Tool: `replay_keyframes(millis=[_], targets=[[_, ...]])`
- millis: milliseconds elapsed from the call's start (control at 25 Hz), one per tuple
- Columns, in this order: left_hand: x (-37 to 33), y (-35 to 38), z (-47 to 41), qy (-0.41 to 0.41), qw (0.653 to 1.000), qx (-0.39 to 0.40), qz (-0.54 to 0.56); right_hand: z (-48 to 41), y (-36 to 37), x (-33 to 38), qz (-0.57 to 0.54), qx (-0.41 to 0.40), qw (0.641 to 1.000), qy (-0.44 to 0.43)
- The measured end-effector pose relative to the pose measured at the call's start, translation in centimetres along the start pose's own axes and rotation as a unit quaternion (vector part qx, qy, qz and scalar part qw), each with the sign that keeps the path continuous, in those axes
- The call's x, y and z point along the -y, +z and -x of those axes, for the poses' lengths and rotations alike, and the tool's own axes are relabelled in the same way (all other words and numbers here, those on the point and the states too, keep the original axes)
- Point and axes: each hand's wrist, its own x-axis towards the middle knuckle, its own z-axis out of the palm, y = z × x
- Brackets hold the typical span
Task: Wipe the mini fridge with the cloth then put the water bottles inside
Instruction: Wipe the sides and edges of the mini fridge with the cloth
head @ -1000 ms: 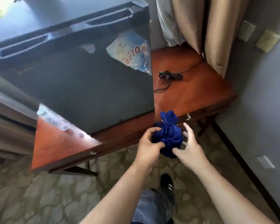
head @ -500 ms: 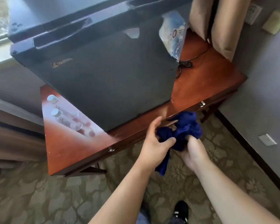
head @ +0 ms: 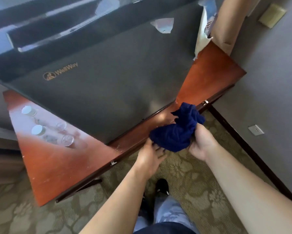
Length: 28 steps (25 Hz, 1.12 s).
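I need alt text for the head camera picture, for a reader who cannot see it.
A person's right hand grips a bunched dark blue cloth, with the left hand at its lower edge, before a closed black mini fridge on a wooden desk. Two water bottles lie on the desk, left of the fridge.

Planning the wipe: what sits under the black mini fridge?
A reddish-brown wooden desk bears the black mini fridge. The desktop directly beneath is hidden by it.
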Motion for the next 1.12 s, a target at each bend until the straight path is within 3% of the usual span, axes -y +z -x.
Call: replay_keyframes(millis=[80, 200, 280, 400, 560, 760, 960, 1120], targets=[[-1.9, 0.1, -0.6, -0.012, 0.994, -0.004, 0.108, -1.6, -0.3, 0.4, 0.133, -0.014, 0.991, -0.001], [-3.6, 0.6, -1.4, 0.021, 0.999, -0.022, 0.023, -5.1, -0.3, 1.1, 0.397, -0.02, 0.917, -0.035], [-4.1, 0.8, -2.0, 0.061, 0.996, -0.032, -0.05, -8.2, 0.1, 1.7, 0.475, -0.042, 0.877, -0.061], [-4.3, -0.1, -3.3, 0.095, 0.983, -0.053, -0.146, -13.2, 1.0, 2.2, 0.494, -0.09, 0.86, -0.092], [-4.4, -1.7, -4.0, 0.1, 0.976, -0.087, -0.174, -17.0, 1.5, 0.8, 0.512, -0.105, 0.849, -0.085], [-3.8, -5.4, -0.5, 0.113, 0.959, -0.124, -0.228, -14.2, 4.7, -4.6, 0.557, -0.005, 0.829, -0.037], [-3.7, -11.3, 5.0, 0.167, 0.923, -0.117, -0.326, -8.4, 10.5, -11.3, 0.535, 0.05, 0.842, -0.048], [-4.0, -18.1, 8.9, 0.22, 0.904, -0.063, -0.361, -5.1, 14.5, -16.4, 0.489, 0.008, 0.87, -0.07]])
